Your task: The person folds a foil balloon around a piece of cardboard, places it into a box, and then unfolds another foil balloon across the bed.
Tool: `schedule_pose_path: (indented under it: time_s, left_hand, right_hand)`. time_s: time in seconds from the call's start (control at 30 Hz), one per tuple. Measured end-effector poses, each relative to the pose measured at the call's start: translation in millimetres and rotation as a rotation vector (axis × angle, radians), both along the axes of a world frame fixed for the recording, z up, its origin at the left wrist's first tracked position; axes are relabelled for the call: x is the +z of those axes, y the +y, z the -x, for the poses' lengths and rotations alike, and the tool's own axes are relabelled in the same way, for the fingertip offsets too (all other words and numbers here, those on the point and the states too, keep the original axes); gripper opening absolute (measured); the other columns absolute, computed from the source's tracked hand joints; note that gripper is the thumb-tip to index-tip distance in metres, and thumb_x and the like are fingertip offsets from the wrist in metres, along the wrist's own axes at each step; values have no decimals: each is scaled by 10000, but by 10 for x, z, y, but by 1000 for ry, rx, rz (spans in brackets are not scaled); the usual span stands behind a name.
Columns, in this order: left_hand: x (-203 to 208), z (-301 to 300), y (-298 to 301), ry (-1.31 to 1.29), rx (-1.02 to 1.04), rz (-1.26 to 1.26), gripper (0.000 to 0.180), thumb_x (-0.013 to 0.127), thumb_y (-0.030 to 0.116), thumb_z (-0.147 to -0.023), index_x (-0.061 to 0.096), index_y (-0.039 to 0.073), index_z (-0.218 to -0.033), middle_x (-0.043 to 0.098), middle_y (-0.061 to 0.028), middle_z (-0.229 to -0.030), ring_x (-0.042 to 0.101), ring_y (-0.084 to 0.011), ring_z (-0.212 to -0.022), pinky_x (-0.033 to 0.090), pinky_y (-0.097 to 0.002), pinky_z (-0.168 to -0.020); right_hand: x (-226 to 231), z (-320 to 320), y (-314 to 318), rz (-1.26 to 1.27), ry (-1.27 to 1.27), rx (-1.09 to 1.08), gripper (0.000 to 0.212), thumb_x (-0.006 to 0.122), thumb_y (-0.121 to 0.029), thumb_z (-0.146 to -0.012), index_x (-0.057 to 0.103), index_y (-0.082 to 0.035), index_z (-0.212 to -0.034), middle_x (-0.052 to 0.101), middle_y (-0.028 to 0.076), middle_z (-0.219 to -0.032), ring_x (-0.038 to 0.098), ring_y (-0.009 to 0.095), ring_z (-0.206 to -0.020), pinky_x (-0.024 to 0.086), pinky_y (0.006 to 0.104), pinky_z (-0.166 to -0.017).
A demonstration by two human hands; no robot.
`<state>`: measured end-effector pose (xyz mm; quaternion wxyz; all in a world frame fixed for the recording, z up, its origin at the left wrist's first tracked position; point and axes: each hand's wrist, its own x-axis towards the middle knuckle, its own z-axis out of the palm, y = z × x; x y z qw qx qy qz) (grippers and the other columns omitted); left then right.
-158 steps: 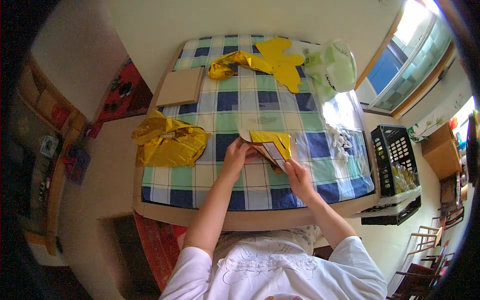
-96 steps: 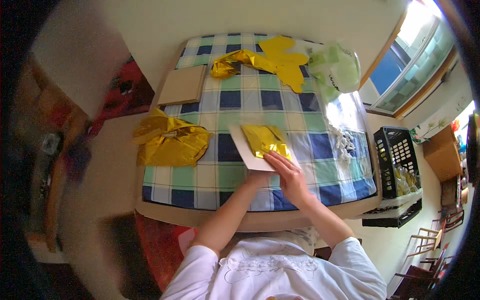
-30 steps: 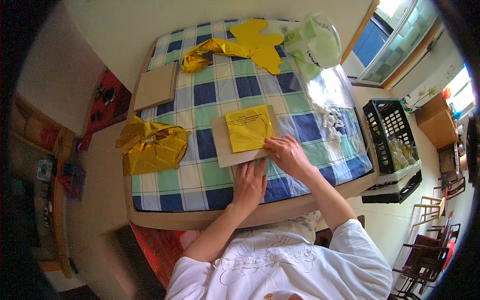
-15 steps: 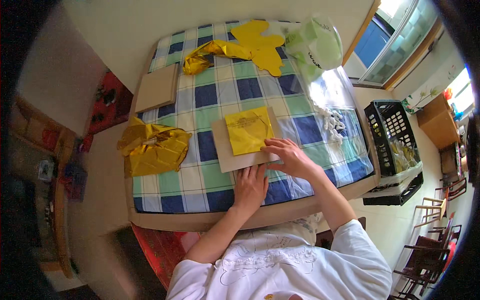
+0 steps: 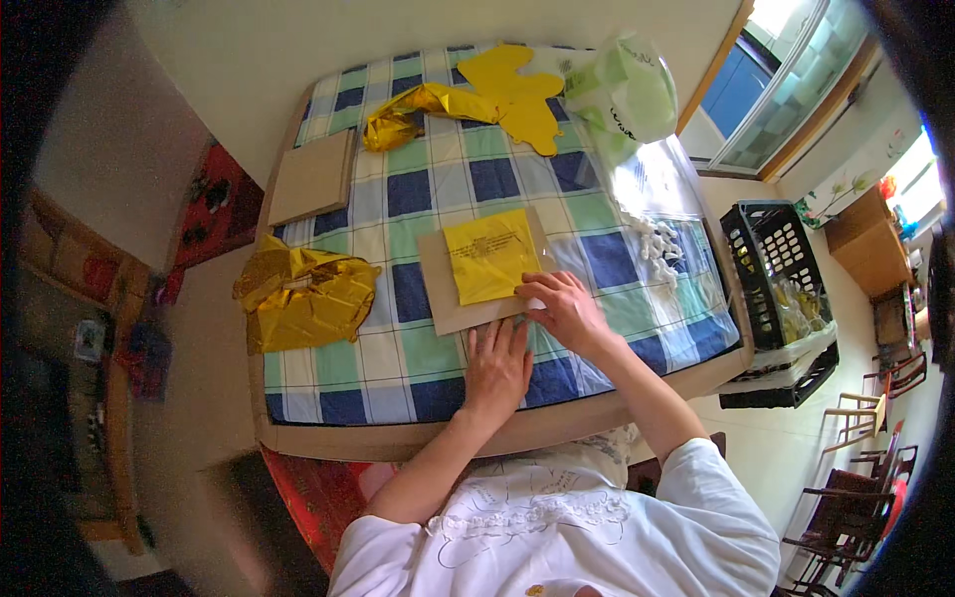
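In the head view, a flat, square yellow packet [image 5: 487, 257] already lies on a rectangular tan cardboard sheet [image 5: 438, 289], while crumpled gold foil [image 5: 316, 310] at left appears unflattened. The packet sits just beyond the left hand [image 5: 498, 370], open at the sheet's near edge; the right hand [image 5: 569, 306] touches its near right corner, fingers bent, whether pinching I cannot tell.

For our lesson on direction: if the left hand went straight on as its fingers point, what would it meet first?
The left hand would probably first meet the near edge of the beige card; whether they already touch is unclear.
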<state>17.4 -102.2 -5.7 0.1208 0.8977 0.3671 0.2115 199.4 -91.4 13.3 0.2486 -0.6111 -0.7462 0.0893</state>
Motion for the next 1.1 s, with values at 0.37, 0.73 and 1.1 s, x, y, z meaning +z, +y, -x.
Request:
schedule_pose_path:
  time_s: [0.37,0.73,1.1]
  left_hand:
    - [7,159,-159,57,11,29,526,605,232,-855,467,2,-1307,471,-180,-1296,416,-337,-1239,287,-544,-1057]
    - [-80,192,-193,-77,-23,71,467,617,178,-837,506,-5,-1251,483,-156,-1293,421,-311,-1251,305,-524,-1060]
    - [-66,243,-195,-129,-5,93,467,653,126,-800,522,35,-1239,499,-173,-1242,446,-346,-1213,324,-531,-1048]
  right_hand:
    - [193,147,-194,77,-58,83,423,741,-146,-740,618,-132,-1145,571,81,-1220,517,290,-1135,400,403,-987]
    - [278,80,-129,78,-36,114,334,732,-132,-747,624,-124,-1063,560,97,-1217,522,300,-1137,423,415,-955]
    - [303,112,-234,-98,-122,0,281,705,-212,-784,613,-77,-1012,609,93,-1076,579,292,-979,435,406,-902]
